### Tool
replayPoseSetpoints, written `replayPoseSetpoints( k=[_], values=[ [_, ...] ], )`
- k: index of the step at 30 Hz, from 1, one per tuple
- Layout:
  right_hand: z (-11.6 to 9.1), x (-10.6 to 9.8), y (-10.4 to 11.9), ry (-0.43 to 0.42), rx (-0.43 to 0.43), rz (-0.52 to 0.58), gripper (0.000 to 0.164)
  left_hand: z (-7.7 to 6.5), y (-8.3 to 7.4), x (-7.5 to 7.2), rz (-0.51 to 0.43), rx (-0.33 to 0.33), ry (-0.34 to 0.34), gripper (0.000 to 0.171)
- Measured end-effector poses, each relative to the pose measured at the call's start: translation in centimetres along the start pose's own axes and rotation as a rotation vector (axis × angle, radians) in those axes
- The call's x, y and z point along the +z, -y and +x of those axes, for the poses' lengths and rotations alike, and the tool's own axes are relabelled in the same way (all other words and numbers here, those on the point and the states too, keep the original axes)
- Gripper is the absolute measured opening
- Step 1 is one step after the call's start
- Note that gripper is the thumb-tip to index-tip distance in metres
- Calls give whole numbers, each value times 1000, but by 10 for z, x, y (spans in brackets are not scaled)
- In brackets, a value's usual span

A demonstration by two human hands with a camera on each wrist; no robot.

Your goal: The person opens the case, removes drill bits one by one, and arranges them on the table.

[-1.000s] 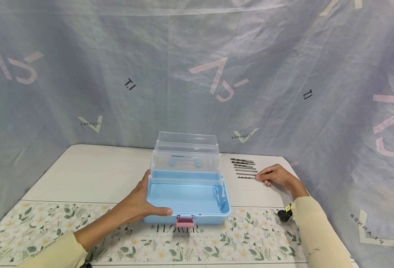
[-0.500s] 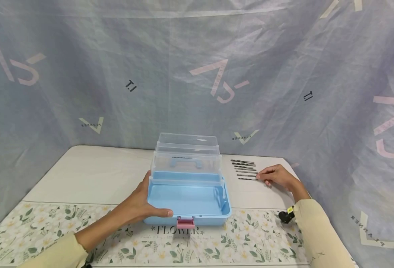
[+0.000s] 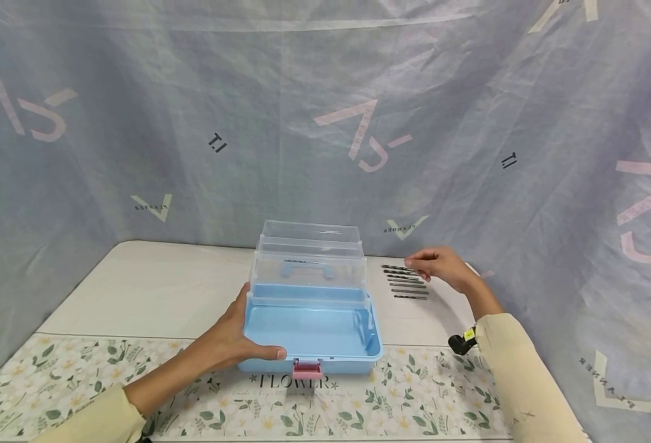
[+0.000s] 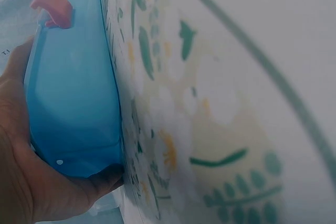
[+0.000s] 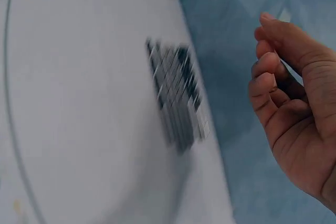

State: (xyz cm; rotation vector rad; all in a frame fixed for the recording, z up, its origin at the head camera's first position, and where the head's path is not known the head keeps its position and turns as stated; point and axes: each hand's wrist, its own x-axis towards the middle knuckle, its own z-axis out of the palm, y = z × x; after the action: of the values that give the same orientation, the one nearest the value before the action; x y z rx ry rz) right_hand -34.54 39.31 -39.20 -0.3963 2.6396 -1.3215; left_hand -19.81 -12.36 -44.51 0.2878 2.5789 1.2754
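A light blue tool box (image 3: 311, 329) with raised clear trays (image 3: 311, 247) and a pink latch (image 3: 306, 369) stands mid-table. My left hand (image 3: 235, 335) grips its left side, thumb along the front edge and fingers behind the left wall. In the left wrist view, thumb and fingers wrap the box's end. Several drill bits (image 3: 407, 285) lie side by side in a row right of the box. Above the far end of that row hovers my right hand (image 3: 440, 267). The right wrist view shows its fingers loosely bent, nothing visible between them. A thin dark drill bit (image 3: 301, 261) shows through the clear trays.
The white table (image 3: 154, 289) has a flower-printed strip (image 3: 192, 412) along its front. A grey printed cloth (image 3: 281, 123) hangs close behind the table and along its sides.
My right hand has left the near drill bit's end and moved up and away, to over the far bits. The left hand and box stay put.
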Motion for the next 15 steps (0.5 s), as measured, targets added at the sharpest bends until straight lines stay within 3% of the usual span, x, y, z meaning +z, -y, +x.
replayPoseSetpoints(
  k=[15],
  values=[
    [34, 41, 100, 60, -161, 24, 31, 0, 0, 1, 28, -17, 11, 170]
  ],
)
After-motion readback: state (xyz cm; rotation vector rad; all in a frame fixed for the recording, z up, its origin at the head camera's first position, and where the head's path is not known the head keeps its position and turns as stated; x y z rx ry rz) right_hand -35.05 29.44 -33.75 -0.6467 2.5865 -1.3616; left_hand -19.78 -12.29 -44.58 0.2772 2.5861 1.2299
